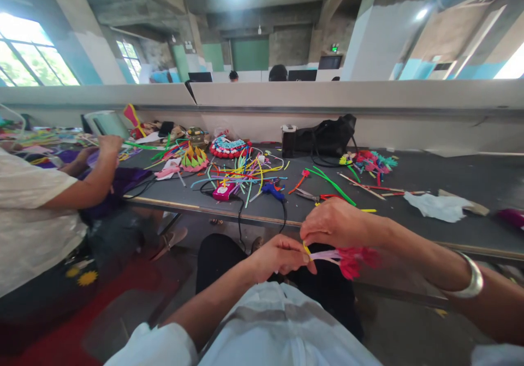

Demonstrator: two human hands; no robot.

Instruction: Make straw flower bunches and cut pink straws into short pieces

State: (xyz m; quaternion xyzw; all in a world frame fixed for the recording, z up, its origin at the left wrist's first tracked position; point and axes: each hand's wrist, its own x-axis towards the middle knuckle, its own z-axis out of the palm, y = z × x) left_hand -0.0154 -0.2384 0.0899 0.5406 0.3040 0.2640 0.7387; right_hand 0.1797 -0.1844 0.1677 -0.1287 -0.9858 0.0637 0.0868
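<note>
Clock positions are being taken from the wearer's joined hands. At nine to ten o'clock, a co-worker [33, 208] in a pale shirt is sitting at the dark table [462, 172]; what that person is holding is too unclear to tell. At ten, a leafy green-and-yellow cup [194, 160] is standing near a red, white and blue basket [230, 149]. Between ten and eleven, a pile of coloured sticks [254, 173] is spreading loosely behind a pink box [223, 191]. At eleven, a blue glue gun [273, 191] is lying near the table's front edge.

At the centre, over the lap, the left hand [282, 254] is pinching the lower ends of pale stems [325, 255] between thumb and fingers. The right hand [333, 221] is pinching a yellow strip [307, 250] by its upper end, the strip crossing the stems. Pink flowers [350, 263], the heads of these stems, are pointing toward three o'clock, below the right wrist. At twelve, a black bag [327, 137] is lying against the partition. At one, a multicoloured flower bunch [370, 163] is resting; between two and three, a crumpled white tissue [436, 207].
</note>
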